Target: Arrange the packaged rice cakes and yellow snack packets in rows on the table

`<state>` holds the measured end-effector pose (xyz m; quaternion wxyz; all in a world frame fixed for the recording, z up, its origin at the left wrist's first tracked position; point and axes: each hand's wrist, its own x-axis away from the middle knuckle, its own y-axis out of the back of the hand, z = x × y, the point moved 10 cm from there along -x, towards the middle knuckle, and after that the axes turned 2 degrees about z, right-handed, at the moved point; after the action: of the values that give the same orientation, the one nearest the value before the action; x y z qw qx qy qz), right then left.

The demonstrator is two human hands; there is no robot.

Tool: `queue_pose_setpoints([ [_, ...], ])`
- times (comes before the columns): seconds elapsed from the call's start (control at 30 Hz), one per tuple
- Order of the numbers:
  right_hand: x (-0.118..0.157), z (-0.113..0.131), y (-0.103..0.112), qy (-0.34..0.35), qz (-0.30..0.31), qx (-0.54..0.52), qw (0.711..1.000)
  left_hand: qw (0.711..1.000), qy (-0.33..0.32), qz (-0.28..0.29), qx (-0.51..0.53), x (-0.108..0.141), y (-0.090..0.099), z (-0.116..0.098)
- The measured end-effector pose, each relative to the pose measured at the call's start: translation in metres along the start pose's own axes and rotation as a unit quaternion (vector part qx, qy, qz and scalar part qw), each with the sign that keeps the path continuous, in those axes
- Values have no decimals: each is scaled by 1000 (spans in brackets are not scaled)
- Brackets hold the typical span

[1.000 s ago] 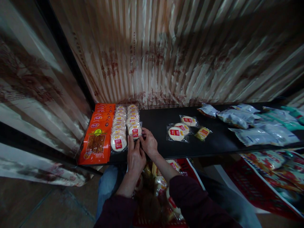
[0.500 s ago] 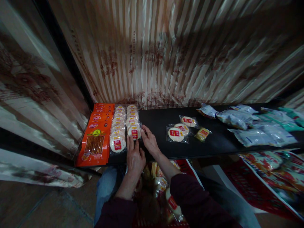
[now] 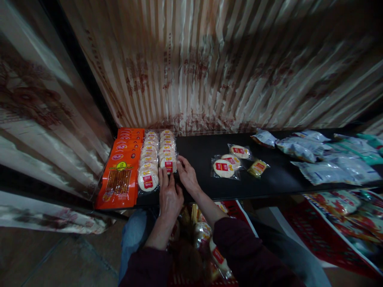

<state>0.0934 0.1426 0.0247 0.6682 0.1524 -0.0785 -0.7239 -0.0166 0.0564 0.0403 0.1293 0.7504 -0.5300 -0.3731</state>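
Wrapped cracker (image 3: 168,164): near end of right cracker row (image 3: 167,146), black shelf (image 3: 199,157). Probably light, brittle, slick; hold by rim. Left hand (image 3: 171,196): fingers parted, near edge. Right hand (image 3: 188,175): fingers at right edge, pinch unclear.

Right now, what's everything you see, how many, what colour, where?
Stick packs: several, orange, shelf's left end
Cracker rows: two, white, beside them
Loose crackers: three, white, mid-shelf
Small pack: one, yellow, beside those
Big packs: several, silver, shelf's right
Other packs: uncounted, green, far right
Shelf: one, black, centre
Frame: one, black, left
Curtain: uncounted, beige, behind, left
Containers: two, red, below shelf
Snacks: many, mixed, inside containers
Sheet: one, white, below shelf
Floor: one, brown, lower left
Legs: two, blue, below shelf
Sleeves: two, dark purple, bottom
Left hand and right hand: two, bare, at right row's front
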Motion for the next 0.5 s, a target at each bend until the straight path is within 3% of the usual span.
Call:
queue_pose_setpoints([
  [0.2, -5, 0, -12, -20, 29, 31, 999, 999, -16, 4, -32, 1, -3, -1],
  [0.5, -10, 1, -8, -29, 22, 65, 997, 999, -13, -1, -29, 1, -2, -3],
])
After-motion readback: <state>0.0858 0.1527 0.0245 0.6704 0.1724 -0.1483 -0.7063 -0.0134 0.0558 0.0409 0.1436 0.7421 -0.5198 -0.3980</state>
